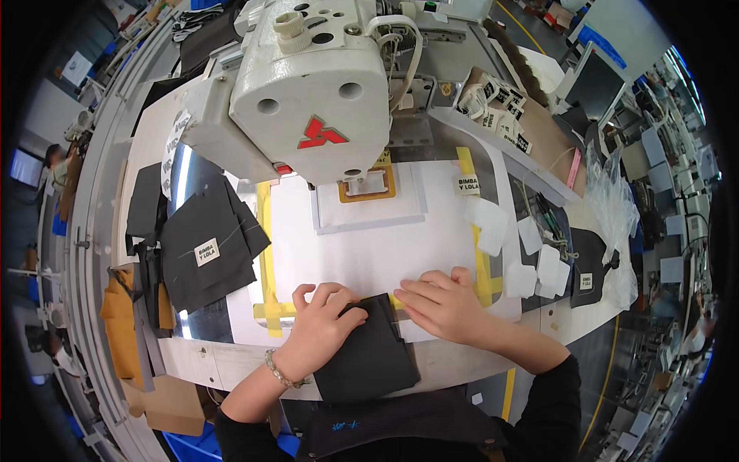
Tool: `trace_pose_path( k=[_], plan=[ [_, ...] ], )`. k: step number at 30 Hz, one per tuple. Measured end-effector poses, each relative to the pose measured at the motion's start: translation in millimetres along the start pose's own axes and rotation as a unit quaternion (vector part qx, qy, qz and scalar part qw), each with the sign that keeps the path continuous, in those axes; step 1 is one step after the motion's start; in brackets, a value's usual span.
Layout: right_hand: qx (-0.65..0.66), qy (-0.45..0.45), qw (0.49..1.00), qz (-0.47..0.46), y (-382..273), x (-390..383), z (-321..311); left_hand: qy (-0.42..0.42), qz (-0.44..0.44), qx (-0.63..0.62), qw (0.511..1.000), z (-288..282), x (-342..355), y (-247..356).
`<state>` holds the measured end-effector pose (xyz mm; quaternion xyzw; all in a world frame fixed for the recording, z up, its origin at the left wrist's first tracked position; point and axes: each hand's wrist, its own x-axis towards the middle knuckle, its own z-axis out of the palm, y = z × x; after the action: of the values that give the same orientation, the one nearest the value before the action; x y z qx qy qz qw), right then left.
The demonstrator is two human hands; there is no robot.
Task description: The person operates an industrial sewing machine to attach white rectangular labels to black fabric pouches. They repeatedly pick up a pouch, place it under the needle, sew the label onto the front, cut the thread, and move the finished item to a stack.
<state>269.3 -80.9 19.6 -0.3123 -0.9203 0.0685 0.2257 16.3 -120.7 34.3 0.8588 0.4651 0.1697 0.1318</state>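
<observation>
A small stack of black fabric pieces [368,360] lies at the table's front edge, close to my body. My left hand [327,319] is on its upper left corner, with curled fingers and the thumb bent over the top piece. Just right of the stack's far edge, my right hand [440,304] is held with its fingers stretched out and nothing visible in them. Beyond both hands is a white work sheet [369,254] edged with yellow tape. Over its far side stands the white head of a sewing machine [308,108], with a clear plate [331,219] below it.
At left lie black fabric pieces [208,246], the top one bearing a white printed label [207,252]. White cards [486,223] and a labelled black piece [586,269] are at right. Loose labels [500,112] fill a tray behind. A clear plastic bag [612,208] hangs at the right edge.
</observation>
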Motion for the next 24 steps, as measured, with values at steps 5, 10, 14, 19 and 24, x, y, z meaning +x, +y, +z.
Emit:
trace_pose_path(
  k=[5,10,14,19,24],
  plan=[
    [-0.026,0.014,1.000,-0.009,-9.0,-6.3,2.0,-0.023,0.014,0.072,0.997,3.2,-0.2,7.1],
    [-0.067,0.064,0.993,-0.070,-9.0,-18.2,0.9,0.014,0.041,0.176,0.983,14.4,-10.8,8.3],
    [0.045,0.127,0.977,-0.167,-8.1,-32.8,-2.3,0.147,0.145,0.245,0.947,21.0,-36.0,-0.8],
    [0.194,0.099,0.958,-0.184,-30.1,-26.5,8.1,0.246,0.231,0.293,0.895,-1.6,-31.7,1.1],
    [0.269,-0.042,0.961,-0.047,-31.6,-28.4,9.4,0.301,0.246,0.298,0.872,-13.2,13.1,7.6]
  ],
)
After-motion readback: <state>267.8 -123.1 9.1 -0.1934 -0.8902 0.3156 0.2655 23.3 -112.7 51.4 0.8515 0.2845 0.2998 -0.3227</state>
